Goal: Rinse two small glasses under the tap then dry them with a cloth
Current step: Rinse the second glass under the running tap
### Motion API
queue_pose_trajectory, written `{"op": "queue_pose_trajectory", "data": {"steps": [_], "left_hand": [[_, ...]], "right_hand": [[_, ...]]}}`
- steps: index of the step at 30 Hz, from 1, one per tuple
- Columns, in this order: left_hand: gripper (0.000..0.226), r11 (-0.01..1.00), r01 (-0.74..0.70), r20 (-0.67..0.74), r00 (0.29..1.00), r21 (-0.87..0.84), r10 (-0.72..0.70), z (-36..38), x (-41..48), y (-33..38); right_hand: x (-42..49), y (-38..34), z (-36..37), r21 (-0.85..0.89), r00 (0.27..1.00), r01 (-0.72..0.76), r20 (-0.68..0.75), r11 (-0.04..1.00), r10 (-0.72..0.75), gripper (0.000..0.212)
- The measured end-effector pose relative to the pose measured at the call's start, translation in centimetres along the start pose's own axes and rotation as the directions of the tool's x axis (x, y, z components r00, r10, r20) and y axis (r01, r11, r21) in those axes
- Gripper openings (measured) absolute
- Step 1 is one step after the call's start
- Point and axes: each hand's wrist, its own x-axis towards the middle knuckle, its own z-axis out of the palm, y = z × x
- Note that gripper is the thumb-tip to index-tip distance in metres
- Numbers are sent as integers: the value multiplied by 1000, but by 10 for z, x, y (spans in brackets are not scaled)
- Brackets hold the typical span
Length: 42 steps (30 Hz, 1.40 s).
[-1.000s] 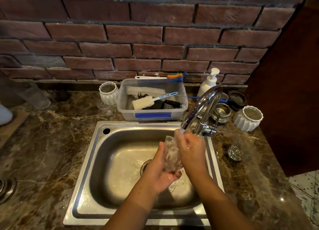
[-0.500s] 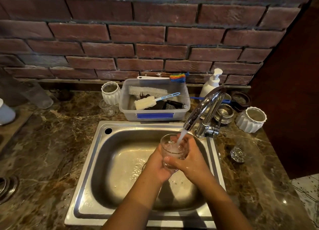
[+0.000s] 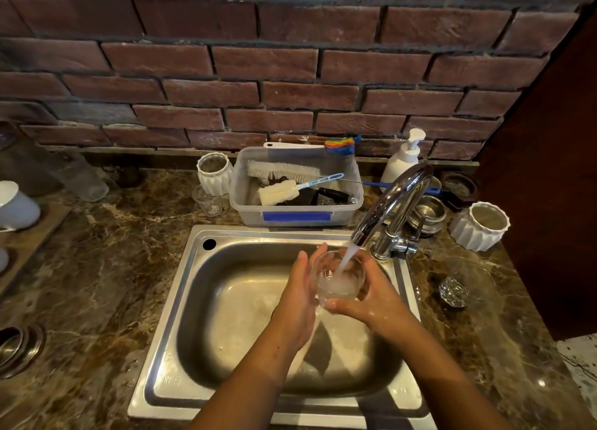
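Observation:
A small clear glass (image 3: pixel 338 279) stands upright under the chrome tap (image 3: pixel 392 203), and the running stream pours into it. My left hand (image 3: pixel 298 295) lies against the glass's left side with its fingers fairly straight. My right hand (image 3: pixel 366 295) curls round its right side and bottom, thumb across the front. Both hands hold it over the steel sink (image 3: pixel 193 316). A second small glass (image 3: pixel 454 290) rests on the counter right of the sink. A third small glass (image 3: pixel 208 200) stands behind the sink at the left. No cloth is in view.
A plastic tub (image 3: pixel 295 216) with brushes sits behind the sink, with a white soap pump (image 3: pixel 403 158) to its right. White ribbed pots (image 3: pixel 479 226) (image 3: pixel 214 172) stand on either side. Steel bowls (image 3: pixel 426 211) sit behind the tap. A brick wall backs the marble counter (image 3: pixel 97 268).
A second ago the glass was tilted and rubbed between both hands beside the stream. It is now upright under the tap and filling, with my left fingers straighter along its side.

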Motion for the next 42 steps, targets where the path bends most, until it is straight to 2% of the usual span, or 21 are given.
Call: {"op": "queue_pose_trajectory", "data": {"steps": [5, 9, 12, 14, 18, 22, 25, 28, 32, 35, 39, 42], "left_hand": [[45, 997, -77, -14, 997, 19, 77, -1, -2, 3], [61, 989, -123, 27, 992, 81, 122, 0, -2, 5], [61, 993, -116, 21, 993, 27, 115, 2, -6, 9], [60, 991, -126, 34, 992, 51, 125, 4, -8, 10], [43, 985, -157, 15, 988, 72, 156, 2, -7, 5], [54, 976, -194, 32, 981, 102, 192, 5, -9, 8], [44, 979, -183, 35, 983, 93, 180, 8, -8, 10], [48, 981, -169, 6, 986, 91, 169, 7, -8, 10], [53, 982, -173, 1, 985, 76, 173, 6, -11, 8], [53, 986, -156, -12, 988, 52, 157, 6, -10, 9], [44, 984, -163, -8, 986, 72, 164, 8, -10, 7], [53, 984, -165, -23, 986, 65, 167, 6, -11, 6]], "right_hand": [[4, 3, 3, 0, 1000, -9, 29, 1000, 9, 85], [4, 3, -1, 31, 1000, -15, 6, 999, 15, 82], [4, 4, 0, 29, 998, -3, 56, 1000, 1, 82], [5, 3, 0, 32, 999, 1, 49, 999, -3, 81], [6, 3, -2, 32, 1000, -4, 30, 999, 3, 79], [6, 6, -3, 6, 998, -12, 68, 1000, 11, 85], [6, 6, -1, 29, 999, -4, 51, 1000, 3, 83], [6, 7, 1, 7, 997, -3, 81, 1000, 3, 85], [9, 6, 0, 9, 998, -12, 69, 1000, 12, 77], [10, 5, 0, -10, 994, -9, 105, 1000, 10, 79], [8, 5, 1, 23, 998, -8, 63, 1000, 6, 82], [5, 5, 1, 19, 995, -6, 100, 1000, 5, 77]]}}
